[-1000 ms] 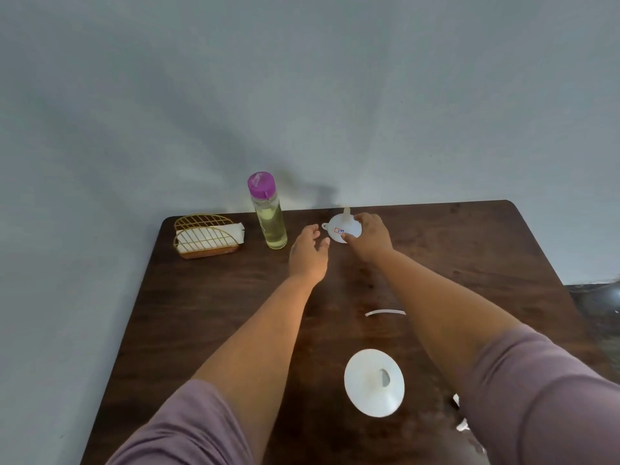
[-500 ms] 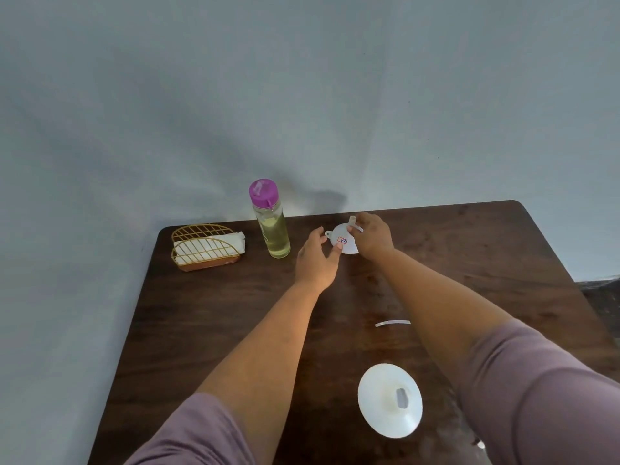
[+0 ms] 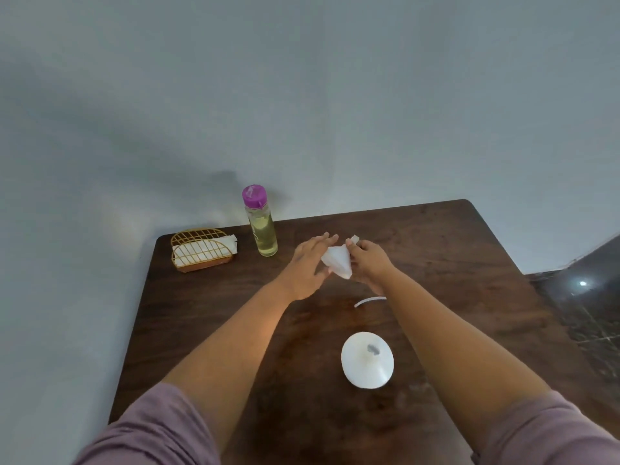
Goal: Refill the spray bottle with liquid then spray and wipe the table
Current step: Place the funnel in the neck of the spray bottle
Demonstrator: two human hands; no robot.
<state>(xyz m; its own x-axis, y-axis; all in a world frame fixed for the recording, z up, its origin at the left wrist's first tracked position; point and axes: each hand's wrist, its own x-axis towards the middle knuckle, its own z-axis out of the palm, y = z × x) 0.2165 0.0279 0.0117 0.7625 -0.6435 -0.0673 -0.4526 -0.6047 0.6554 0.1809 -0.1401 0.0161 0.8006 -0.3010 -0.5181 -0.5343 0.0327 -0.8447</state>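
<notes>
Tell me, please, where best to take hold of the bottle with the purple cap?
Grip the bottle round its straight clear body below the purple cap, coming from its right side. It stands upright, and the napkin holder sits close on its left.

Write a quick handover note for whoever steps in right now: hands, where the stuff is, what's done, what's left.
Right hand grips the small white funnel, lifted off the table; left hand is open, fingers against the funnel.
Bottle of yellowish liquid, purple cap on, stands at the far edge. Tissues sit in the gold wire holder. A larger white funnel lies mouth-down near you, by a thin white strip.
No spray bottle visible.
Done: funnel picked up. Left: refill, spray, wipe.
</notes>
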